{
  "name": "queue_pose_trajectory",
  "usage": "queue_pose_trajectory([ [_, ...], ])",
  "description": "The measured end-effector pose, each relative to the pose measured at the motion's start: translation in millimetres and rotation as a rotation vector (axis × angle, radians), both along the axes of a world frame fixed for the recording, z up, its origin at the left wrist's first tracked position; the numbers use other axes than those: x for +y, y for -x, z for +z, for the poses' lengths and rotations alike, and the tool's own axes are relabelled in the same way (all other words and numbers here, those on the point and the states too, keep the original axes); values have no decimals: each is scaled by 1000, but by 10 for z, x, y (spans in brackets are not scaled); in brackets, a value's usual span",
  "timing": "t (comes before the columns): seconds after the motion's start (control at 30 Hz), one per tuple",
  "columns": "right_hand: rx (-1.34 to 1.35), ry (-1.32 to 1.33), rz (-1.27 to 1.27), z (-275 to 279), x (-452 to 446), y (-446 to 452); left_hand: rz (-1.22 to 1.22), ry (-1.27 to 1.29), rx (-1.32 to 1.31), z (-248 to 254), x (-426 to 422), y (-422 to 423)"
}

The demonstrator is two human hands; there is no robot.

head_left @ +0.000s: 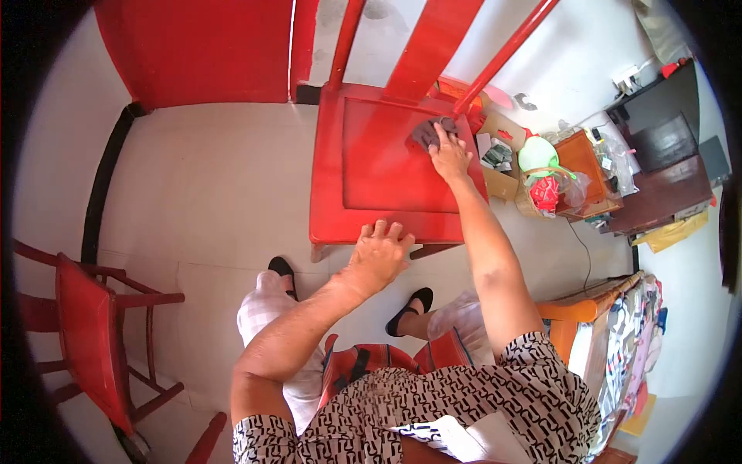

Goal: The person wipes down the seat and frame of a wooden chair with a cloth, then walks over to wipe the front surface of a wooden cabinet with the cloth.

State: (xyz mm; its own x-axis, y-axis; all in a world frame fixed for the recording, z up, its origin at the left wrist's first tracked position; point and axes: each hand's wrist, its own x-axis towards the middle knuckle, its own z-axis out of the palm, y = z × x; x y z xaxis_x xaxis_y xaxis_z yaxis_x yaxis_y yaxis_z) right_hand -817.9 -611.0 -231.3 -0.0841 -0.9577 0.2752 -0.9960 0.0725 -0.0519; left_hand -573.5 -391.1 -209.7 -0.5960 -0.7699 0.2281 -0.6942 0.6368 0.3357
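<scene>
A red wooden chair (402,170) stands in front of me, its slatted back on the far side. My right hand (450,155) reaches to the far right part of the seat, pressing down on a dark, crumpled cloth (425,133). Its fingers lie over the cloth, which is bunched under and ahead of them. At the front edge of the seat rests my left hand (381,251). Its fingers are bent and slightly apart, with no loose object visible in them; the underside of this hand is hidden.
Another red chair (89,325) stands at the left. Right of the seat are a cardboard box (502,185), a wicker basket (529,203) with a light-green item, and a dark brown cabinet (665,193). Wooden furniture with patterned fabric (618,340) stands at lower right.
</scene>
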Motion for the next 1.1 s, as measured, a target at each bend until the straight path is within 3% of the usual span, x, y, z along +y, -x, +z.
queue_pose_trajectory([
  [0.13,-113,-148,-100,164,-378,15,-2,-23,18,32,61,-55],
  [0.33,-150,-165,-226,191,-860,50,-31,8,43,64,137,-174],
  [0.57,-151,19,-313,173,-981,-503,-5,138,23,-63,137,-123],
  [0.7,-176,51,-216,190,-894,-1181,-5,122,49,-7,104,-116],
  [0.9,-309,101,198,160,-421,-2088,21,121,-38,83,91,-83],
  [1.1,-555,-101,561,241,246,-1833,-4,76,-48,-37,25,45],
])
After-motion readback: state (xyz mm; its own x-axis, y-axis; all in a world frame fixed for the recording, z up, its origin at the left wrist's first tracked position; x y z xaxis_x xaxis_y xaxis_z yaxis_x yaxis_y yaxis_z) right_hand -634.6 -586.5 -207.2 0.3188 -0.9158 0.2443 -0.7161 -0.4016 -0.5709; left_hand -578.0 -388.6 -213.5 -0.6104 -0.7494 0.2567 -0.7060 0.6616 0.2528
